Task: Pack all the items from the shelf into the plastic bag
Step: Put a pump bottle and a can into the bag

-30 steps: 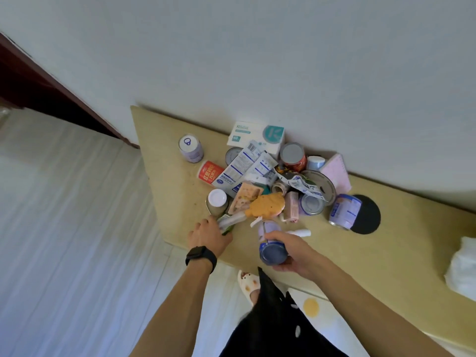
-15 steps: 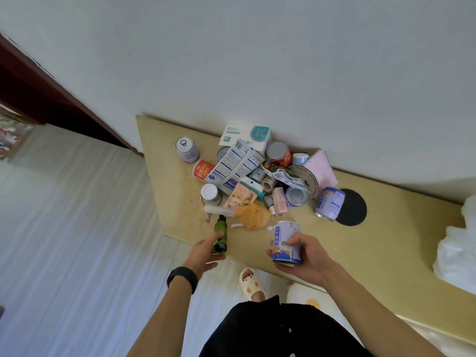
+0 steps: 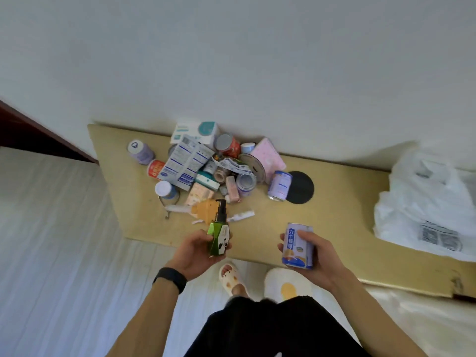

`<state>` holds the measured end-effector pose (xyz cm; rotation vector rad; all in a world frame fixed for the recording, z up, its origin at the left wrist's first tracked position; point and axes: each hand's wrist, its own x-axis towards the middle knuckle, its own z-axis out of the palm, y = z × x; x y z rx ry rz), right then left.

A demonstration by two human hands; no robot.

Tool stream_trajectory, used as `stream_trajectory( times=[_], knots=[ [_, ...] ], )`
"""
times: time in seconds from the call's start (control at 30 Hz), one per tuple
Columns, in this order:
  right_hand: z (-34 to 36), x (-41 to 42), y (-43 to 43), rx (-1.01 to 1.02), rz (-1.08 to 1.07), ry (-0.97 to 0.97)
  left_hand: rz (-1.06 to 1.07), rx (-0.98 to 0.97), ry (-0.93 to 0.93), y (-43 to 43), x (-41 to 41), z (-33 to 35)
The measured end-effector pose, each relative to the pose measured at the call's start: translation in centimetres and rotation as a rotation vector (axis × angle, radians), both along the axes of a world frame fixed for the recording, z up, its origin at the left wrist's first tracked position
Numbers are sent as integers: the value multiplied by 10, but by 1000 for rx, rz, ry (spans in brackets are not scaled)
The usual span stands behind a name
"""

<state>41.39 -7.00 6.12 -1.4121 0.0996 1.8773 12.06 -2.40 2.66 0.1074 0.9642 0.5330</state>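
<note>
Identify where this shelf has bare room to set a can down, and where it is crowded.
Bare shelf lies between the black disc and the plastic bag, plus the left end beside the lavender can. The pile against the wall is crowded.

Pile of items [image 3: 206,166] on shelf [image 3: 334,222] against wall, left of plastic bag [image 3: 425,207]. Pump bottle [image 3: 219,233] in my left hand [image 3: 195,253], can [image 3: 298,245] in my right hand [image 3: 319,256].

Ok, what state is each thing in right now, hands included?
Green plastic pump bottle: upright, gripped by left hand, clear of the beige wooden shelf.
Blue-and-white tin can: upright, gripped by right hand.
White plastic bag: crumpled, lying on the shelf's right end.
Lilac can beside the black disc: on its side.
Far-left lilac can: upright, apart from the pile.
</note>
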Motion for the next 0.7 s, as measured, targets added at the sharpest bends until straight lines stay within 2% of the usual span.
stream_trajectory(
  times=[0.17, 0.27, 0.4, 0.57, 0.7],
  knots=[
    [24, 47, -25, 76, -110, 23, -286, 156, 117, 13, 93, 44],
    [41, 84, -41, 173, -196, 61, -401, 250, 169, 14, 153, 60],
    [68, 138, -59, 308, -267, 14, -515, 389, 191, 12, 234, 78],
    [87, 223, -75, 356, -318, -99, -508, 513, 215, 13, 338, 102],
    [87, 308, -82, 398, -377, -133, -358, 536, 212, 20, 425, 118]
  ],
)
